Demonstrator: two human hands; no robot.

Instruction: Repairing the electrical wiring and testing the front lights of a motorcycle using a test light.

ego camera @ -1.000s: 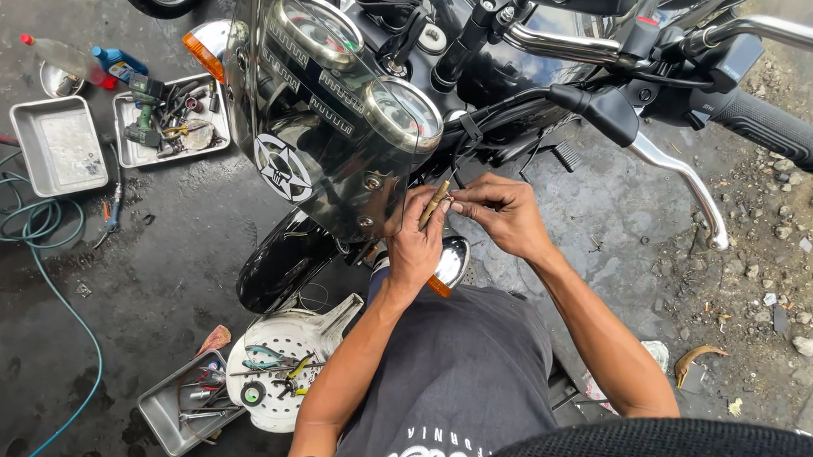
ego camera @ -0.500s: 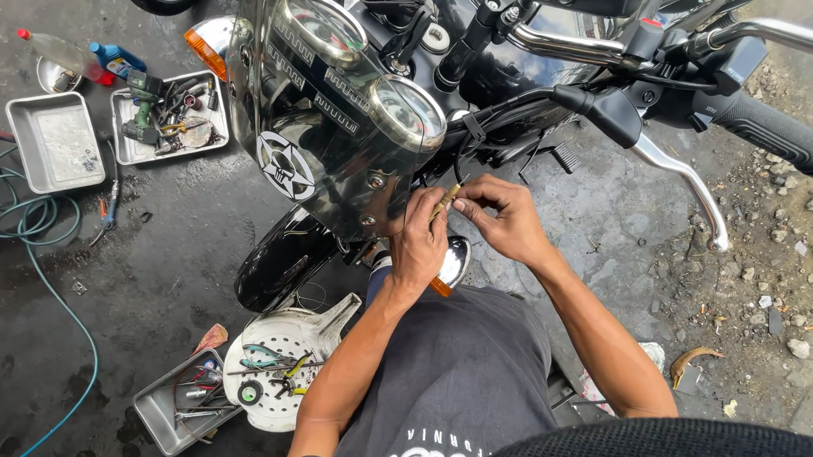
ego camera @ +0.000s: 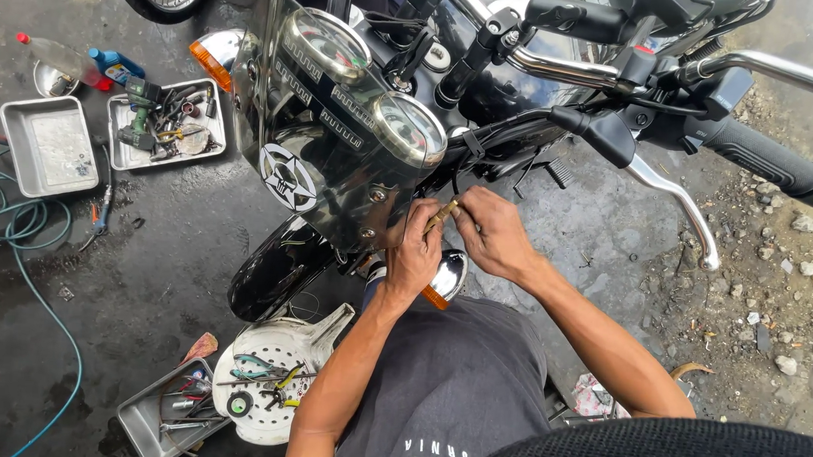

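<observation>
Both my hands meet just below the dark windscreen (ego camera: 308,174) of a black motorcycle. My left hand (ego camera: 414,256) and my right hand (ego camera: 493,234) pinch a small brass-coloured piece (ego camera: 441,215) between their fingertips, close to the lower edge of the screen and the bracket behind it. A chrome turn signal with an orange lens (ego camera: 444,278) sits right under my left hand. Two round gauges (ego camera: 409,128) stand above the hands. The handlebar grip (ego camera: 761,162) and the silver lever (ego camera: 677,199) stretch out to the right.
The black front mudguard (ego camera: 272,273) is below the screen. A white round cover with pliers on it (ego camera: 267,378) and a tool tray (ego camera: 165,414) lie at lower left. Two metal trays (ego camera: 45,144), bottles and a green hose (ego camera: 9,225) lie on the wet floor at left. Gravel is at right.
My hands have stayed together on the brass piece, with my right hand drawn slightly closer to the left. The view has shifted a little.
</observation>
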